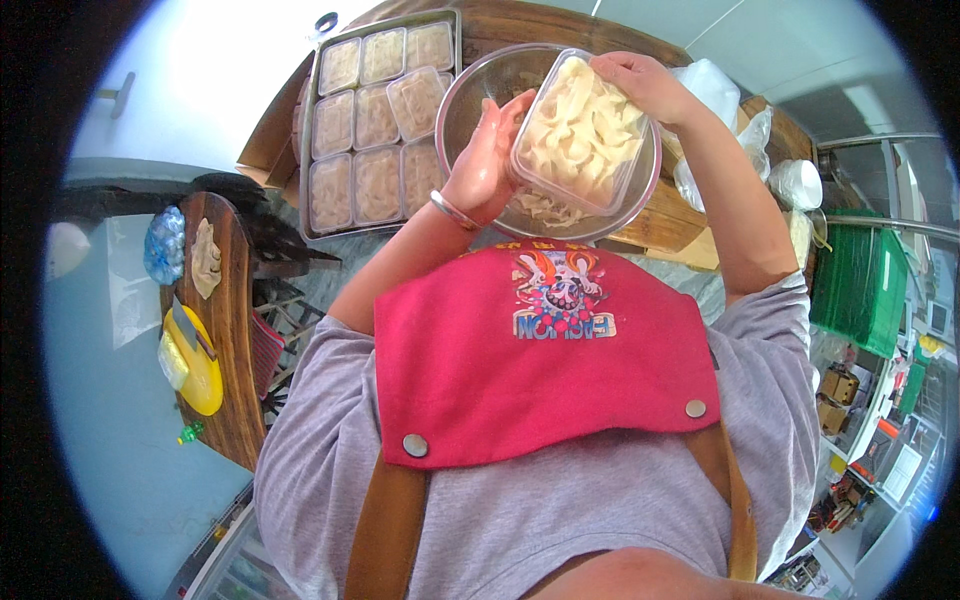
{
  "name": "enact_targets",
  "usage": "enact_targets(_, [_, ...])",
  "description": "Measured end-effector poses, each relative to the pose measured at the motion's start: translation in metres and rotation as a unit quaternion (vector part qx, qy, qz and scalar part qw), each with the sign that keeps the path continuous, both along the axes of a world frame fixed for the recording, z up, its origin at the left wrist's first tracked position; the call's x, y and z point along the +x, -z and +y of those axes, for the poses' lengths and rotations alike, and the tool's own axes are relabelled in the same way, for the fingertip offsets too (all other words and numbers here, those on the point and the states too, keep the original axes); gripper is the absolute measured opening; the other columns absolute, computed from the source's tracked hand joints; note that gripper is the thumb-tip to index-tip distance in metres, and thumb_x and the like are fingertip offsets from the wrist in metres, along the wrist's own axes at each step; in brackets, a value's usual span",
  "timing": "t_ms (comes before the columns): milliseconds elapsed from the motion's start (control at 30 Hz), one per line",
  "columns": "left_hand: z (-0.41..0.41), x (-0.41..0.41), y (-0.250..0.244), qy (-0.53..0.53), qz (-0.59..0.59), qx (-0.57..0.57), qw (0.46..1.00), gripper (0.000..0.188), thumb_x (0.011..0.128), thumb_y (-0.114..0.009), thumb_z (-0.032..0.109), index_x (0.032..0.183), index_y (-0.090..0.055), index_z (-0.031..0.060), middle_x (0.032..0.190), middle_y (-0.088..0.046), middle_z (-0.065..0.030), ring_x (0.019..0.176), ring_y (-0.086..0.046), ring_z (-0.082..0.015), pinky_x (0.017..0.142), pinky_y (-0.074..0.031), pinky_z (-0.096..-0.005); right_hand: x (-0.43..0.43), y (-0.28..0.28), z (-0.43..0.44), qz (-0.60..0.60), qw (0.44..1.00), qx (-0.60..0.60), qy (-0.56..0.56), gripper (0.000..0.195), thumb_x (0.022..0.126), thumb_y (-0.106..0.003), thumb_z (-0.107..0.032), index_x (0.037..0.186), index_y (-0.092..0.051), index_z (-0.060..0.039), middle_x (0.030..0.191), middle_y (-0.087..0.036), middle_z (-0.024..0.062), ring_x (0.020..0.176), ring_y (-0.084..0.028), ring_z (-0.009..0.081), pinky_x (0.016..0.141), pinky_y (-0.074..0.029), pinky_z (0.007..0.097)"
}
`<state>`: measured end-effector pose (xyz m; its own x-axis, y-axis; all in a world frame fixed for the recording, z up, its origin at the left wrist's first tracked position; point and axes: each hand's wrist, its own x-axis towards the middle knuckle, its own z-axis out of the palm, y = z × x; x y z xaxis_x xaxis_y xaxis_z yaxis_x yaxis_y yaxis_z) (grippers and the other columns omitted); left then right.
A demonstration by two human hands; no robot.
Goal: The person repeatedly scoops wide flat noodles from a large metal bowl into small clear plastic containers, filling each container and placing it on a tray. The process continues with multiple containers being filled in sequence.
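Note:
My right hand (637, 82) grips the upper right corner of a clear plastic container (529, 174), tilted over a large metal bowl (450, 97). Pale, flat, folded pieces that look like dough or noodles (589, 127) fill the container. At its left side is my left hand (480, 161), wet and shiny, a bangle on the wrist. Its thumb stands clear of the container, and some fingers are hidden behind the edge, so its hold is unclear. More pale pieces (551, 210) lie in the bowl below.
Several filled plastic containers (356, 124) sit on a metal tray (306, 187) left of the bowl, one resting on others. A side table (236, 337) holds a cleaver (187, 324), a yellow board (206, 386) and a blue bag (165, 244). Plastic bags (709, 90) and a green crate (855, 285) stand right.

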<state>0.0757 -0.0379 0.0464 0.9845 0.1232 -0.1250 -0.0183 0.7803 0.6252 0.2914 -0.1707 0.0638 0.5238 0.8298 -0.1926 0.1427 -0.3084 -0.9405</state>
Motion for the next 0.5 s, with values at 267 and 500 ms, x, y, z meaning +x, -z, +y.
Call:
enact_targets(267, [-0.003, -0.004, 0.022, -0.105, 0.080, 0.124, 0.984, 0.042, 0.099, -0.044, 0.031, 0.132, -0.045, 0.0042, 0.120, -0.058, -0.0061, 0.106, -0.058, -0.0166, 0.087, -0.050, -0.0323, 0.007, 0.006, -0.001, -0.029, 0.995, -0.029, 0.089, 0.039, 0.093, -0.057, -0.037, 0.108, -0.064, -0.0012, 0.093, -0.066, 0.0023, 0.080, -0.060, 0.0093, 0.074, -0.049, 0.0256])
enact_targets(500, [-0.014, 0.001, 0.038, -0.155, 0.063, 0.078, 0.983, 0.036, 0.099, -0.045, 0.025, 0.124, -0.051, -0.0015, 0.114, -0.061, -0.0118, 0.097, -0.063, -0.0193, 0.083, -0.052, -0.0315, 0.007, 0.007, 0.005, -0.014, 0.994, -0.021, 0.103, 0.037, 0.093, -0.057, -0.035, 0.107, -0.064, -0.0019, 0.089, -0.065, 0.0014, 0.077, -0.060, 0.0084, 0.070, -0.050, 0.0244])
